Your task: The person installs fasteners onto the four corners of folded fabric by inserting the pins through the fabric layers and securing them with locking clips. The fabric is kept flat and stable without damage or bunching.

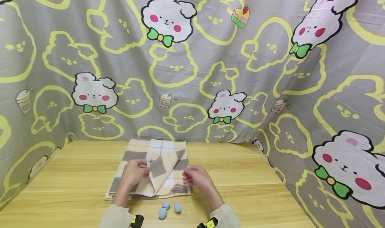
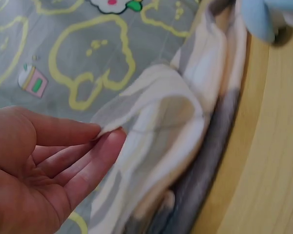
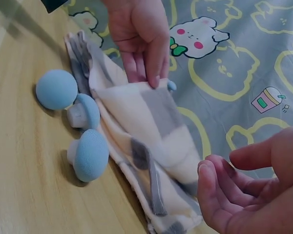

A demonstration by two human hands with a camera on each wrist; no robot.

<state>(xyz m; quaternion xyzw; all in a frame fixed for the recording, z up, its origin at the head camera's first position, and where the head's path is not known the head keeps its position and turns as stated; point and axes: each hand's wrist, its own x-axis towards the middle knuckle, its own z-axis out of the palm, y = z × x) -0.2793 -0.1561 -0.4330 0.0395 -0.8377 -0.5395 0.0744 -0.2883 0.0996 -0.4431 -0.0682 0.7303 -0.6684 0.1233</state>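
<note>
**Three blue mushrooms waiting at the table edge**

Three small blue mushroom-shaped pieces (image 1: 169,209) sit just beside the near hem of the checked cloth (image 1: 163,151), and a fourth blue piece (image 1: 149,160) lies on the cloth by the left hand (image 1: 134,173). That hand pinches a raised corner of the fabric between thumb and fingertips (image 2: 105,130). The right hand (image 1: 197,178) hovers near the cloth's right edge, fingers loosely curled and holding nothing.

The risk, as I judge it, is the light pinch — the corner could slip and flop back. A sharp tug might also drag the cloth into the three pieces, or roll the fourth one off.

The cloth itself is soft and thin, folded in layers, checked in grey, cream and pale yellow. It lies mid-table on the wooden table (image 1: 240,188), its front flap lifted and peaked.
</note>
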